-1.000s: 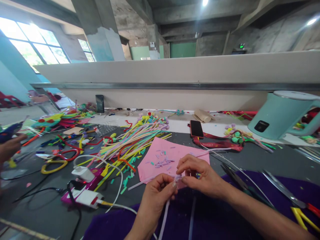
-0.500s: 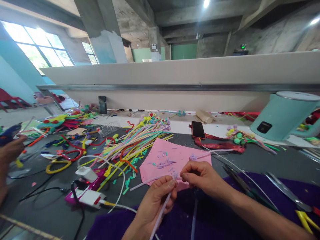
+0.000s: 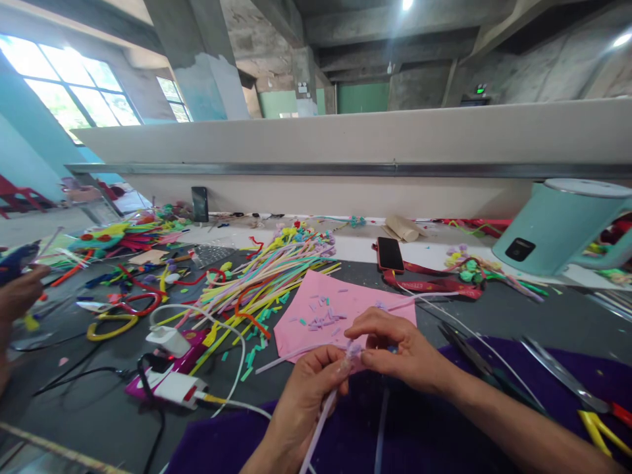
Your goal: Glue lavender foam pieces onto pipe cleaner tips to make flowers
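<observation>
My left hand (image 3: 316,388) is closed round a pale lilac pipe-cleaner flower, its long stem (image 3: 318,431) running down toward me. The small fuzzy head (image 3: 353,350) sticks up past my left fingertips. My right hand (image 3: 395,342) reaches in from the right, its thumb and index finger closed about that head. Beneath both hands lies a pink sheet (image 3: 291,309) with short lilac clippings (image 3: 326,319) scattered on it. Another lilac pipe-cleaner flower (image 3: 381,305) rests at the sheet's right side, partly behind my right hand.
Many coloured pipe cleaners (image 3: 266,276) are heaped left of the sheet. A power strip (image 3: 190,352) with cables, scissors (image 3: 113,322), a phone (image 3: 390,255), pliers (image 3: 467,349), large scissors (image 3: 567,382) and a teal kettle (image 3: 557,227) surround the work. Another person's hand (image 3: 22,289) holds a glue gun (image 3: 17,260).
My right hand has moved left and closed onto the flower head, where it was slightly apart before. My left hand keeps its hold; the view has shifted a little.
</observation>
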`<state>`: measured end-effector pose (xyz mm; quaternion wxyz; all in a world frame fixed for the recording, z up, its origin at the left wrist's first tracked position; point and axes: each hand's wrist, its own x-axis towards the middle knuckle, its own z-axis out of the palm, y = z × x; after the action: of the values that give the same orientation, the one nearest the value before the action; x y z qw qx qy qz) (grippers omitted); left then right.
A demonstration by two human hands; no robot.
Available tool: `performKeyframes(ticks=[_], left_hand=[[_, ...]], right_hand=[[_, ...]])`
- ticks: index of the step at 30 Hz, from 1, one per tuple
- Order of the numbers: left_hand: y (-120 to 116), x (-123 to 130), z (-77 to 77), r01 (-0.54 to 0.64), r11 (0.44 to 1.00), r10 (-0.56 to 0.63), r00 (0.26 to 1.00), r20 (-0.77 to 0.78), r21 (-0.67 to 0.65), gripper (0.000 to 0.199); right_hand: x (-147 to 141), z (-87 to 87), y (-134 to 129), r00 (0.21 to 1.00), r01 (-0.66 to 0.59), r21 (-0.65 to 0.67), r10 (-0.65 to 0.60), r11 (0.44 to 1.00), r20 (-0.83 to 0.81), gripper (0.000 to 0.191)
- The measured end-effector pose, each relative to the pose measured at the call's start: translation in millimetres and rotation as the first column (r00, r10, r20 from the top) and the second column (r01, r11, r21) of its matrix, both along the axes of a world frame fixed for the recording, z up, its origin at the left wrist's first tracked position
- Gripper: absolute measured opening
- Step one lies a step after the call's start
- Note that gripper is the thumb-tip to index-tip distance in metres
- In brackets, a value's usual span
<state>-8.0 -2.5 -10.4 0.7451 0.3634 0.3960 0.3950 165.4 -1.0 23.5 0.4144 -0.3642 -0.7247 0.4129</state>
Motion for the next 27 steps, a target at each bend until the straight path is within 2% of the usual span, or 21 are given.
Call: performKeyframes(ticks=[4,7,10,13,17,22,27], left_hand=[[-2.2,-1.6,4.1,-0.011,1.000,0.011,1.000,0.029,-0.019,0.022],[-1.9,-6.4,6.4,-0.030,0.999,0.034,0.993,0.117,-0.040,0.020],[-0.1,-11.6,6.1,-0.061,0.998,0.065,0.984,0.164,-0.033,0.019],[1.5,-14.7,5.4,-0.087,0.996,0.089,0.984,0.156,-0.025,0.016],[2.9,-16.4,7.7,-0.133,0.991,0.133,0.981,0.141,-0.008,0.015],[4.4,-17.5,14.7,-0.277,0.961,0.272,0.952,0.139,0.018,0.014],[5.0,-19.3,19.2,-0.295,0.955,0.286,0.947,0.147,0.038,0.012]], right_hand=[[0.7,-1.2,0.5,1.000,-0.002,0.017,0.002,1.000,0.008,0.027],[2.0,-4.1,3.8,0.994,0.091,-0.073,-0.095,0.993,-0.058,0.026],[4.8,-7.6,9.9,0.973,0.178,-0.201,-0.203,0.963,-0.109,0.021],[8.2,-10.8,16.2,0.963,0.226,-0.236,-0.253,0.945,-0.094,0.019],[11.5,-16.5,22.4,0.963,0.238,-0.222,-0.260,0.946,-0.076,0.017],[14.3,-24.3,28.5,0.977,0.202,-0.204,-0.210,0.958,-0.023,0.012],[17.4,-21.3,31.5,0.982,0.177,-0.145,-0.165,0.973,0.092,0.011]])
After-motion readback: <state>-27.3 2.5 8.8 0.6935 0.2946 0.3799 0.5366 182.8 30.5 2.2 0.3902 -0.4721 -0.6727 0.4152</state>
